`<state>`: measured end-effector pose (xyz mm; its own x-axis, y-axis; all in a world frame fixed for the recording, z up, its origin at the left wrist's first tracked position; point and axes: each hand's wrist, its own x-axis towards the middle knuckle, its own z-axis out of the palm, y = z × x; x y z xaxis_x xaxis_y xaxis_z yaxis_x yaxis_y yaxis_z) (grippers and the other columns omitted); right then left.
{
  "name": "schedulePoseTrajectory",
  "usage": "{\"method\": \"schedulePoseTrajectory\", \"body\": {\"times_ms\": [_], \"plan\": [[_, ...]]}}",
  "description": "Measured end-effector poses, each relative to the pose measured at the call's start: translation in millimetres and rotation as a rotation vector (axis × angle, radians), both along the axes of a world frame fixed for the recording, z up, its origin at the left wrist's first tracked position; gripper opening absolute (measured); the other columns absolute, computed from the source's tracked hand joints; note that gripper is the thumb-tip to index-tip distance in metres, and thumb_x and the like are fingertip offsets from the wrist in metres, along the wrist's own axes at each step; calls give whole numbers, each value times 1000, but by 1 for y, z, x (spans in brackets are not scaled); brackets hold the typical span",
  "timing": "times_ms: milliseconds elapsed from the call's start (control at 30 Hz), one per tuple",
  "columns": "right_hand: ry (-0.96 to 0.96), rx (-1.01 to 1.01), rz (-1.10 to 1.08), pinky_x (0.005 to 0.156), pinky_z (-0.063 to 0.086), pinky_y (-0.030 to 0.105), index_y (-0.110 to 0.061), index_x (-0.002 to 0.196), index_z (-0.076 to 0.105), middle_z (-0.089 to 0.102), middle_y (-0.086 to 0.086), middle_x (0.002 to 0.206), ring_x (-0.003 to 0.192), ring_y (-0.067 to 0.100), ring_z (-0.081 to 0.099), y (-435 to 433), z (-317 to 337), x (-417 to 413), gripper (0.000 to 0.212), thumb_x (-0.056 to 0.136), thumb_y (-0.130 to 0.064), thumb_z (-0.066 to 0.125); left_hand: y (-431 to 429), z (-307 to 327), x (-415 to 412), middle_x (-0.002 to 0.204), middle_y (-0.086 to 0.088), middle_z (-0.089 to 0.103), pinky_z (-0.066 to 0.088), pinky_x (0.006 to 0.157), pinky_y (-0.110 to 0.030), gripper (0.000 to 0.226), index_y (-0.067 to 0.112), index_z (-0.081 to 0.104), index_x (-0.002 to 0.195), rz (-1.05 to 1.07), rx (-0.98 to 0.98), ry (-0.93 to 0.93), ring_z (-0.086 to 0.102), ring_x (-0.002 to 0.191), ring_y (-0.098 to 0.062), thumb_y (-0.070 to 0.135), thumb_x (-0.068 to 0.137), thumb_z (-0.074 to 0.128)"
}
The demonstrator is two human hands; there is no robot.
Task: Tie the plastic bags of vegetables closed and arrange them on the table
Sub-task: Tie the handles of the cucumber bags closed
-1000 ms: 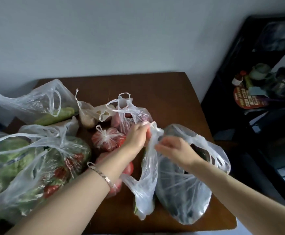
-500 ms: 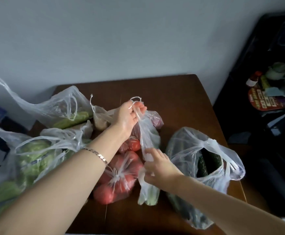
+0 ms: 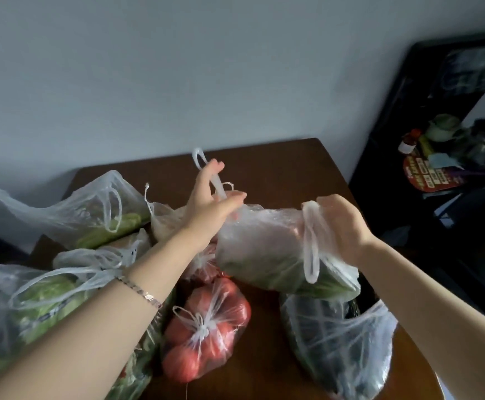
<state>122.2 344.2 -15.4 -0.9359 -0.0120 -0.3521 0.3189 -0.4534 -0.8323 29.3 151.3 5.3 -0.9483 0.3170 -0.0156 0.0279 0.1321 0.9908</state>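
I hold a clear plastic bag of green vegetables above the brown table, stretched sideways between both hands. My left hand pinches one handle loop, which sticks up past my fingers. My right hand grips the other handle at the bag's right end. Below lies a tied bag of tomatoes. A bag of dark cucumbers with an untied mouth sits at the right front of the table.
Bags of leafy greens and pale green vegetables crowd the table's left side, with a small tied bag behind my left wrist. A dark shelf with bottles stands to the right. Bare tabletop shows at the back.
The bag hung upright from my left hand before; both hands have lifted it and pulled its handles apart, my right hand moving up and to the right.
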Motion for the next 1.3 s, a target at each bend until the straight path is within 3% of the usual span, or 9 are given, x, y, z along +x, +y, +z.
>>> {"method": "schedulePoseTrajectory", "body": {"times_ms": [167,333,500,667,867,967,1067,1200,1300], "plan": [[82,430,375,55,46,15,-4,80,50,58,4,73,63,12,57,4,-20,2,39,56,-23,73,-7,-42,10,151,8,29,40,96,-28,83,17,17,146,-84,-167,-292,43,129,-19,-8,79,60],[-81,1086,622,37,32,15,-18,111,28,38,-4,77,53,4,37,-9,-27,22,50,77,4,58,-6,-44,17,138,2,37,57,57,-31,74,17,25,141,38,207,-573,62,94,-24,-20,79,38],[349,1432,601,49,40,11,-38,135,30,34,-9,128,82,-1,46,-5,-41,35,84,73,14,50,2,-46,14,153,-2,22,57,64,-33,83,23,11,147,61,175,-502,65,85,-20,-26,83,32],[757,1699,431,43,47,20,-33,121,45,47,0,106,66,17,63,3,-63,37,72,63,3,67,6,-56,9,146,-17,33,53,49,-17,86,27,-2,147,77,233,-482,70,62,-12,-24,86,31],[675,1327,-24,62,43,12,-19,100,63,57,-6,90,78,2,56,-9,-58,32,35,70,-4,53,13,-53,19,97,-16,65,37,38,-10,25,-9,49,111,67,180,-623,53,41,-1,-13,90,37],[402,668,-330,73,43,13,-18,71,63,56,-10,80,79,4,53,-24,-32,25,27,87,-24,42,15,-51,28,79,-9,64,30,36,-10,27,2,59,86,45,186,-617,44,37,0,-8,94,35],[39,-71,-402,38,33,19,-16,64,38,33,-3,46,39,10,34,-17,-13,11,43,97,-42,30,17,-50,39,73,-3,60,32,40,-12,28,10,65,82,-6,119,-602,43,44,-1,6,96,41],[-448,-56,-158,34,14,11,-14,81,41,27,-3,51,32,5,20,-16,-26,4,54,87,-67,28,26,-44,52,70,3,65,28,41,-14,37,15,72,72,-31,211,-679,38,51,-5,18,96,43],[-459,150,-103,32,16,14,-13,82,49,30,-1,55,32,6,23,-32,-34,6,37,98,-39,28,32,-45,61,79,-1,60,32,42,-12,18,11,67,87,-81,139,-631,42,54,-3,11,92,51]]}}
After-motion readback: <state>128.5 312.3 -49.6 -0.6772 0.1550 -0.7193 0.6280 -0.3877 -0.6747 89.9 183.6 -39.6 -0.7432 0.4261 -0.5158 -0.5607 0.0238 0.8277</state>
